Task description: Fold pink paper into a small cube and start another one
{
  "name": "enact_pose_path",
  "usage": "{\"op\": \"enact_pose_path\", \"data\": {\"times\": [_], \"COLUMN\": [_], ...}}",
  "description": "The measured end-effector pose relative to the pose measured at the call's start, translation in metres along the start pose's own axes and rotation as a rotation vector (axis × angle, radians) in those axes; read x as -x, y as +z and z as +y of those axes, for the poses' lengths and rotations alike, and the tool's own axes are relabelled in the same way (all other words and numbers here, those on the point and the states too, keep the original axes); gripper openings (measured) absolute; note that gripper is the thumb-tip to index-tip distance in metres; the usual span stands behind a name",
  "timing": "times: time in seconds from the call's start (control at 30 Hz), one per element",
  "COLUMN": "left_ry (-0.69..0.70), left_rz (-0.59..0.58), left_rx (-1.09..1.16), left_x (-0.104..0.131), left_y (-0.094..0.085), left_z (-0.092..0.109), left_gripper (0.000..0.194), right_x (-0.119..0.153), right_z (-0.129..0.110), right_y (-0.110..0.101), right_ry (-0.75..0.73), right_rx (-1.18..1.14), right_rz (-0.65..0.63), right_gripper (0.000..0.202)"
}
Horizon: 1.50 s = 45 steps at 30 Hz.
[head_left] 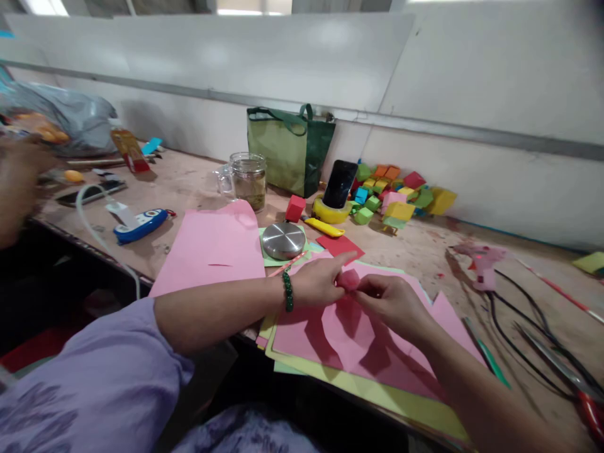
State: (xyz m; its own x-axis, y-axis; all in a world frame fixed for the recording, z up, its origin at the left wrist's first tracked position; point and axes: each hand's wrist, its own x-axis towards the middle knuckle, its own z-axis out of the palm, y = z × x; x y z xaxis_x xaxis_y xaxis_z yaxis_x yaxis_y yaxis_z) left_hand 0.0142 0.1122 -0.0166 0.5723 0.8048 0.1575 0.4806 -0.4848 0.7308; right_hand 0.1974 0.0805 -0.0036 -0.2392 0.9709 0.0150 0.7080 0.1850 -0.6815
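A small pink folded-paper piece (349,279) is pinched between my two hands above a stack of coloured paper. My left hand (317,283), with a green bead bracelet at the wrist, grips its left side, the index finger pointing past it. From the right, my right hand (399,307) closes its thumb and fingertips on the lower edge. Pink sheets (302,336) lie under both hands, over yellow ones. Beyond them sit a red paper square (340,246), a round metal tin (284,240) and a red paper cube (295,208). The piece's exact shape is partly hidden by fingers.
A pink glue gun (482,261) with its black cord, a green-handled tool (493,362) and scissors (561,368) lie right. Behind are paper cubes (372,202), a phone (340,182), a yellow cutter (324,227) and a glass mug (249,179). Another person's arm (19,182) is far left.
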Motion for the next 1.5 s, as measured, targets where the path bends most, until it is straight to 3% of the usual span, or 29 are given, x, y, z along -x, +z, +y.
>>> {"op": "enact_pose_path", "data": {"times": [0.1,0.17,0.27,0.4,0.5,0.6,0.83,0.97,1.1,1.23,1.5], "left_ry": [-0.077,-0.086,0.021,0.376,0.581,0.679,0.67,0.62,0.613,0.591,0.392], "left_rz": [-0.09,-0.12,0.039,0.356,0.539,0.585,0.507,0.454,0.411,0.356,0.252], "left_rx": [0.083,0.144,0.223,0.246,0.237,0.174,0.143,0.187,0.195,0.191,0.119], "left_x": [-0.003,-0.005,-0.008,-0.006,0.0,0.005,0.007,0.005,0.004,0.005,0.003], "left_y": [0.002,0.002,0.0,-0.008,-0.015,-0.017,-0.011,-0.007,-0.008,-0.008,-0.004], "left_z": [-0.003,-0.006,-0.009,-0.008,-0.004,0.0,0.0,-0.004,-0.004,-0.003,0.0], "left_gripper": [0.023,0.021,0.02,0.016,0.017,0.019,0.021,0.02,0.02,0.02,0.016], "right_x": [-0.001,-0.003,-0.007,-0.009,-0.004,0.005,0.01,0.008,0.004,0.001,-0.004], "right_z": [0.0,0.0,0.005,0.015,0.01,-0.003,-0.011,-0.007,-0.001,0.001,0.003], "right_y": [0.0,-0.001,-0.005,-0.009,-0.011,-0.013,-0.01,-0.011,-0.014,-0.016,-0.017], "right_ry": [0.01,0.01,0.06,0.103,-0.004,-0.174,-0.326,-0.397,-0.416,-0.328,-0.078], "right_rx": [0.004,-0.058,-0.308,-0.697,-0.788,-0.702,-0.453,-0.397,-0.423,-0.479,-0.486], "right_rz": [0.05,0.042,0.015,0.022,0.039,0.1,0.322,0.327,0.25,0.177,0.068], "right_gripper": [0.018,0.023,0.029,0.027,0.027,0.024,0.011,0.009,0.008,0.004,0.026]}}
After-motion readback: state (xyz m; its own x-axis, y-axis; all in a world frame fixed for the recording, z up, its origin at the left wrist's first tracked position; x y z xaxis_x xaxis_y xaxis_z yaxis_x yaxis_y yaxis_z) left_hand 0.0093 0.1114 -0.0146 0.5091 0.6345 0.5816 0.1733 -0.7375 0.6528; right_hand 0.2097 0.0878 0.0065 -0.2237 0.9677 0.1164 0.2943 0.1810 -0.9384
